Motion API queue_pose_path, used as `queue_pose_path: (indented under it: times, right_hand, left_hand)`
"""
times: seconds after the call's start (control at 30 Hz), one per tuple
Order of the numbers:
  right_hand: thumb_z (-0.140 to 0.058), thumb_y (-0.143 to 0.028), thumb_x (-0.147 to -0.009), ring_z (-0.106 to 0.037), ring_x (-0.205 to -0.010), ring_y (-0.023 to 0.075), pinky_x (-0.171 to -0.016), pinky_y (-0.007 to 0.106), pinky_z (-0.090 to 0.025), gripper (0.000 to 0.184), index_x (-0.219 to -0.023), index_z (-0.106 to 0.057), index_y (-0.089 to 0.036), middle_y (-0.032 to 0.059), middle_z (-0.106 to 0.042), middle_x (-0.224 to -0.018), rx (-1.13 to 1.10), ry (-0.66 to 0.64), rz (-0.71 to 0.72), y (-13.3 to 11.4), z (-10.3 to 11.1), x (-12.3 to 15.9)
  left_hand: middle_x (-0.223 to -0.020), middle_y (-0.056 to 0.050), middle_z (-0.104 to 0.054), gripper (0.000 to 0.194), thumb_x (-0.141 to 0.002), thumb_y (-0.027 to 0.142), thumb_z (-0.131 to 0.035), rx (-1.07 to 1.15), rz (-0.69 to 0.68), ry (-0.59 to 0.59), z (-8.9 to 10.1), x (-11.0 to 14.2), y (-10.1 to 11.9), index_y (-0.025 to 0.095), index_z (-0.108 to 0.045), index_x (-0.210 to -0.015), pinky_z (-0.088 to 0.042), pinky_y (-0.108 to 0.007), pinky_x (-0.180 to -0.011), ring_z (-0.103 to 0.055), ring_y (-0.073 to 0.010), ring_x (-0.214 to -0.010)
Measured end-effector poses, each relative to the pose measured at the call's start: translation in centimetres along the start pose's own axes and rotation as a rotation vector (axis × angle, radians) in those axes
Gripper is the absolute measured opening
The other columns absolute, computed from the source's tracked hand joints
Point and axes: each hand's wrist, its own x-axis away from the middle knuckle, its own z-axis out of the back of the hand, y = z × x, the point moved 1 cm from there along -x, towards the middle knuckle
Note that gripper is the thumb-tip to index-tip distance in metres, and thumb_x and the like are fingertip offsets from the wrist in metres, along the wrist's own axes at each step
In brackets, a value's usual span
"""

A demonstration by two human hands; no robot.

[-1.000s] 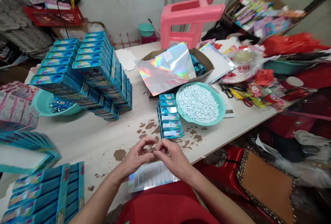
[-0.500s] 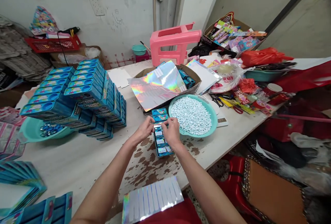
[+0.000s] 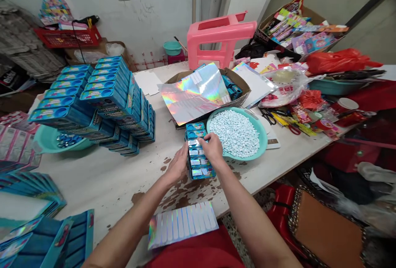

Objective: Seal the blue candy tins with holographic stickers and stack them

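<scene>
A row of small blue boxes (image 3: 201, 172) lies on the table in front of me, several with shiny sticker strips across their tops. My left hand (image 3: 178, 164) lies flat along the row's left side, fingers stretched out and touching the boxes. Over the row's right side, my right hand (image 3: 213, 148) has its fingers closed at the right end of a shiny sticker strip (image 3: 194, 143) on one box. A sheet of holographic stickers (image 3: 184, 223) lies near my lap at the table's front edge. Just right of the boxes stands a turquoise basin (image 3: 262, 138) of pale blue candy-like pieces.
Tall stacks of blue boxes (image 3: 123, 107) stand on the left, beside another turquoise basin (image 3: 46, 142). Behind the row, a carton (image 3: 243, 82) carries a larger holographic sheet (image 3: 194, 94). A pink stool (image 3: 221, 36) stands farther back. Scissors (image 3: 267, 116) and clutter lie right.
My left hand has left the strip and flattened against the row's left side. The right fingers stay at the strip, which now lies on the box. The view has shifted slightly.
</scene>
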Motion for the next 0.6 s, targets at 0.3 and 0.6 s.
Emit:
queue_pose_path:
  times: [0.3, 0.6]
  right_hand:
    - [-0.050, -0.022, -0.084, -0.052, -0.095, 0.0211, -0.082, 0.035, -0.042, 0.015, -0.099, -0.055, -0.021, 0.0076, -0.058, -0.098, -0.177, -0.097, 0.450, -2.6, 1.5, 10.8]
    - [-0.062, -0.012, -0.073, -0.047, -0.108, 0.0278, -0.092, 0.038, -0.040, 0.041, -0.113, -0.055, -0.010, 0.0154, -0.051, -0.114, 0.102, -1.123, 0.378, 1.5, -11.6, 24.8]
  left_hand:
    - [-0.091, -0.008, -0.068, 0.040, -0.059, 0.039, -0.069, 0.286, 0.578, -0.550, 2.5, 14.5, -11.4, 0.019, -0.066, -0.094, -0.045, -0.027, -0.068, -0.061, -0.0246, -0.084]
    - [-0.045, 0.001, -0.052, 0.020, -0.056, 0.034, -0.058, 0.604, 0.871, -0.382, -1.9, 19.7, -14.1, 0.016, -0.050, -0.055, -0.041, -0.025, -0.050, -0.049, -0.0116, -0.044]
